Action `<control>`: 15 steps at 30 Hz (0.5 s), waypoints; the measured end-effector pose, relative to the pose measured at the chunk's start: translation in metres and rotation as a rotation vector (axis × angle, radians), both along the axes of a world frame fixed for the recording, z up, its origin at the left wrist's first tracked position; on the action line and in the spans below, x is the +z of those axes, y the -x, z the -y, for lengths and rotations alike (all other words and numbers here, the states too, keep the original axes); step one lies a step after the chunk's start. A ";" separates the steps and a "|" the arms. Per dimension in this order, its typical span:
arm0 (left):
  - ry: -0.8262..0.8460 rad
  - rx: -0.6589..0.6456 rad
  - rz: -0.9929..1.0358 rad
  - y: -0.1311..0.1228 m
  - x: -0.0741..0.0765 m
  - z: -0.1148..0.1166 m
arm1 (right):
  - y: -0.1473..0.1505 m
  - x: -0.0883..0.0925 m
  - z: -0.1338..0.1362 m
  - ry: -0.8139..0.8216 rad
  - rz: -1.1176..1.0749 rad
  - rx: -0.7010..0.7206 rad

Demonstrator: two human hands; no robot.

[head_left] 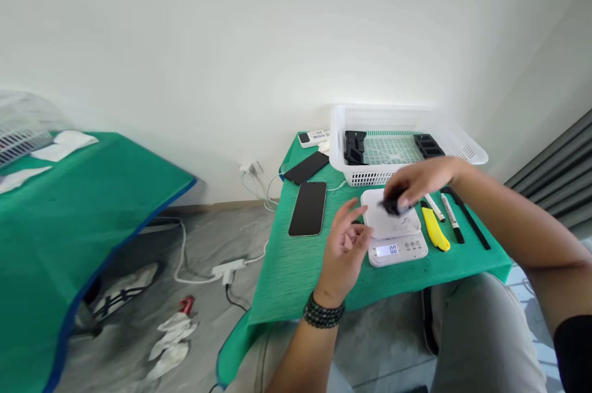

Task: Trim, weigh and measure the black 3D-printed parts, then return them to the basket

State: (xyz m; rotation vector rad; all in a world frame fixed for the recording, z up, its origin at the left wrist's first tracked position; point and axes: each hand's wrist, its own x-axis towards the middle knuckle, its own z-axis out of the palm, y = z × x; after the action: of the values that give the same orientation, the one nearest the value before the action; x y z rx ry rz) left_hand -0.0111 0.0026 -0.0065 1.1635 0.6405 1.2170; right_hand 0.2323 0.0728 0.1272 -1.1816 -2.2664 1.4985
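My right hand (423, 180) grips a small black part (395, 200), blurred by motion, over the white plate of a digital kitchen scale (393, 229). The scale's lit display reads 0.0. Beside the plate's left edge, my left hand (345, 242) is held with its fingers apart and partly curled, and I see nothing in its grasp. A dark bit shows near its fingertips, too small to name. To the right of the scale lie a yellow utility knife (435, 227) and a white marker with a black cap (452, 217).
A white plastic basket (379, 177) at the back holds black moulded parts (354, 147). Two phones (308, 209) and a white device (314, 137) lie on the green cloth at left. A thin black tool (472, 223) lies far right. Cables and a power strip (229, 268) are on the floor.
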 end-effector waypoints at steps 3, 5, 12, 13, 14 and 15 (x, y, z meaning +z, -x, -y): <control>0.084 0.190 -0.024 0.000 -0.005 -0.001 | -0.046 0.020 -0.040 -0.329 0.345 -0.376; 0.120 0.183 -0.050 -0.001 -0.007 -0.002 | -0.072 0.021 -0.069 -0.451 0.573 -0.555; 0.174 0.055 -0.149 -0.007 -0.011 0.001 | -0.101 -0.038 -0.129 -0.348 1.052 -0.489; 0.179 0.041 -0.165 -0.008 -0.012 0.002 | -0.103 -0.045 -0.132 -0.323 1.065 -0.482; 0.182 0.029 -0.181 -0.008 -0.013 0.004 | -0.106 -0.051 -0.135 -0.308 1.066 -0.485; 0.182 0.016 -0.199 -0.008 -0.015 0.005 | -0.109 -0.056 -0.137 -0.300 1.065 -0.491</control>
State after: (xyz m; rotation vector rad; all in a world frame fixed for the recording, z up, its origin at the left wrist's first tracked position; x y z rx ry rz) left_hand -0.0027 -0.0020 -0.0210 1.1354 0.8932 1.0403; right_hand 0.3413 0.2097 0.0717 -2.5569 -2.2412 0.3021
